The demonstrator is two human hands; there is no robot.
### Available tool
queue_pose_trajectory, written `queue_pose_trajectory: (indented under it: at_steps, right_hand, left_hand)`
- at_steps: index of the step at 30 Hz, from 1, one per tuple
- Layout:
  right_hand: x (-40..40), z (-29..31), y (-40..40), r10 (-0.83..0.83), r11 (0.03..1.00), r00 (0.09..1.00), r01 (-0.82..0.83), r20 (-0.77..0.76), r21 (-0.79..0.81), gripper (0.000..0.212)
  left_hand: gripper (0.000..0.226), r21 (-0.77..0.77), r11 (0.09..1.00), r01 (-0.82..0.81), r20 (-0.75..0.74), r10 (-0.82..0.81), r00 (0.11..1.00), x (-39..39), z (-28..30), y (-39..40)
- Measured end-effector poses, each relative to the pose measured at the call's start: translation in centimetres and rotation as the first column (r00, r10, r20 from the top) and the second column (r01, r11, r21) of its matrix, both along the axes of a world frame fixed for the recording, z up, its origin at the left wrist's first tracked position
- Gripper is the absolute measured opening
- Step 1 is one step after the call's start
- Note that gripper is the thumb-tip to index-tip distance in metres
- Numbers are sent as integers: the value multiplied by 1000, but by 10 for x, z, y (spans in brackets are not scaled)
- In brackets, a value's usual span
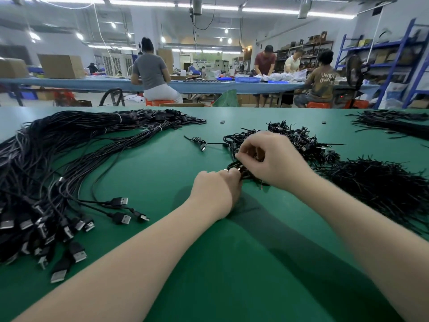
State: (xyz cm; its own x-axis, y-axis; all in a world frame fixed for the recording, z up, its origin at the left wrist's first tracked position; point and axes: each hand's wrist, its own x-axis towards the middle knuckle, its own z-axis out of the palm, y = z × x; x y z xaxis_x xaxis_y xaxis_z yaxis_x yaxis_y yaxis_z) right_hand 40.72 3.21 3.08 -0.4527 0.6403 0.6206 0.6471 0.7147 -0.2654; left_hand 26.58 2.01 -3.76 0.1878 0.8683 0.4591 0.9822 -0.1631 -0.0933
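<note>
The coiled black cable [247, 175] sits just ahead of the gripping left hand [217, 194], while the right hand [276, 159] pinches it from above.

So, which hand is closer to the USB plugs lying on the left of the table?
Left. The left hand is to the right of the USB plugs; the right hand is farther right. Both grip a coiled cable.

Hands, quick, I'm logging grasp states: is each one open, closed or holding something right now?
Left hand: fingers curled on the coiled black cable.
Right hand: fingers pinching the same cable.
</note>
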Motion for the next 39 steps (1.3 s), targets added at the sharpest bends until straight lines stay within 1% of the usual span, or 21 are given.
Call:
queue_pose_trajectory:
  at_steps: [2, 3, 4, 5, 7, 8, 9, 12, 13, 16, 24, 28, 30, 32, 35, 37, 38, 39]
  right_hand:
    - [13, 19, 3, 29, 985, 995, -12, 92, -175, 9]
    - [20, 27, 4, 69, 960, 986, -25, 151, -277, 10]
    - [25, 31, 3, 121, 930, 977, -51, 174, -365, 10]
    - [28, 33, 2, 170, 896, 972, -85, 160, -436, 15]
    - [30, 31, -1, 214, 849, 963, -102, 161, -519, 30]
    - [29, 29, -1, 218, 851, 955, -85, 201, -518, 33]
    - [27, 26, 0, 214, 870, 946, -71, 244, -488, 31]
    - [22, 23, 3, 159, 943, 943, -58, 291, -327, 11]
    - [21, 23, 4, 145, 955, 947, -58, 287, -291, 8]
    - [16, 19, 2, 147, 960, 955, -75, 258, -269, 8]
    - [18, 19, 2, 96, 975, 945, -26, 313, -220, 4]
    - [18, 20, 0, 105, 970, 960, -42, 261, -238, 3]
    - [17, 20, 0, 114, 965, 966, -52, 233, -257, 4]
    - [18, 23, 0, 124, 955, 964, -52, 234, -292, 5]
    - [32, 31, 4, 126, 906, 965, -18, 231, -422, 9]
    - [47, 34, 10, 110, 831, 978, 8, 178, -557, 17]
    - [55, 32, 12, 114, 763, 986, -9, 121, -646, 23]
    - [60, 29, 14, 121, 665, 992, -54, 36, -745, 28]
  left_hand:
    - [23, 54, 993, 101, -148, -92, 985, 1, 3, -3]
    - [25, 67, 987, 148, -181, -134, 974, 3, 4, -5]
    - [27, 72, 980, 183, -178, -168, 970, 5, 4, -7]
    - [30, 63, 979, 194, -151, -182, 971, 7, 4, -9]
    - [32, 23, 983, 181, -103, -178, 979, 11, 2, -11]
    - [30, 0, 985, 173, -92, -172, 981, 12, 0, -11]
    - [27, -21, 987, 161, -75, -162, 984, 11, 0, -11]
    - [30, -32, 991, 126, 26, -126, 992, 6, 0, -11]
    - [32, -30, 993, 115, 34, -114, 993, 6, 0, -11]
    - [34, -21, 991, 132, -12, -132, 991, 8, -1, -11]
    - [34, -27, 985, 168, 1, -168, 986, 8, -1, -9]
    - [33, -78, 988, 134, 18, -133, 991, 10, -3, -6]
    - [33, -84, 989, 122, 7, -121, 993, 10, -2, -7]
    - [35, -22, 989, 148, -82, -149, 985, 11, 0, -8]
    - [36, 86, 954, 286, -203, -265, 943, 12, 6, -14]
    - [36, 148, 912, 383, -212, -349, 913, 11, 11, -21]
    - [38, 180, 890, 420, -183, -389, 903, 11, 13, -24]
    - [37, 214, 865, 453, -138, -433, 891, 11, 14, -27]
